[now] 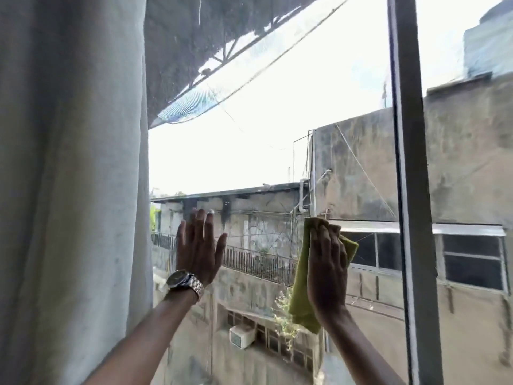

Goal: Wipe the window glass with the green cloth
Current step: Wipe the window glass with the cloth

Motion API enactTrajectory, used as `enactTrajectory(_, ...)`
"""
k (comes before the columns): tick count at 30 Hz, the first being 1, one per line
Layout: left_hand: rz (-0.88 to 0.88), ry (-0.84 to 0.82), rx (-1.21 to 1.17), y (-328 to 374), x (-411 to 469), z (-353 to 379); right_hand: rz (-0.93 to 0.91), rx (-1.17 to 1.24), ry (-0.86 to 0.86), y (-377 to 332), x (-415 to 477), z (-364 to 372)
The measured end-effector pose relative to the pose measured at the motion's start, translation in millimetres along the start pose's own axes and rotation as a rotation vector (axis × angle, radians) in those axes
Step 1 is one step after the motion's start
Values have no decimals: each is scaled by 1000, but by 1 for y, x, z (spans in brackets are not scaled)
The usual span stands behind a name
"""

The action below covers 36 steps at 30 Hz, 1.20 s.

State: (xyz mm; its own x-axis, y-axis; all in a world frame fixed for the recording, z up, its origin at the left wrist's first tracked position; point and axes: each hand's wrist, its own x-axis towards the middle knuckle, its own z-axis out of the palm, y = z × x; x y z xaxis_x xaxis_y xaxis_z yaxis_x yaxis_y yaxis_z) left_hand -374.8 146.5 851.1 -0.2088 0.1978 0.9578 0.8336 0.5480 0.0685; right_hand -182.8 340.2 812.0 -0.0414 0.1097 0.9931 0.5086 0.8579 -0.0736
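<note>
Pressing flat against the window glass (277,134), the right hand (327,268) is laid over the green cloth (301,284), which is pinned to the pane left of the grey window frame (410,190). Further left of that frame, the left hand (198,245), fingers spread, is held open-palmed beside the pale curtain (72,190), a metal wristwatch (184,283) worn below it.

An upper-floor home window — pale curtain (69,190), weathered neighbouring buildings (458,168) outside.
</note>
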Motion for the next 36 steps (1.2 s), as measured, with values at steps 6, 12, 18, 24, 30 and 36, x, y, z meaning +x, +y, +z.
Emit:
enactTrajectory(6,83,-75,-7,-48,14,44,58,102,1,-3,-6,20)
enactTrajectory(12,115,65,-48,-55,10,64,-46,62,55,-10,47,31)
enactTrajectory(18,176,197,-144,-66,7,76,-64,34,150,-55,89,52)
enactTrajectory(24,195,225,-145,-67,6,76,-415,38,22,-79,43,65)
enactTrajectory(30,207,237,-149,-69,7,74,-791,-48,-249,-36,-51,48)
enactTrajectory(36,216,232,-169,-69,6,71,-750,-152,-228,30,-5,17)
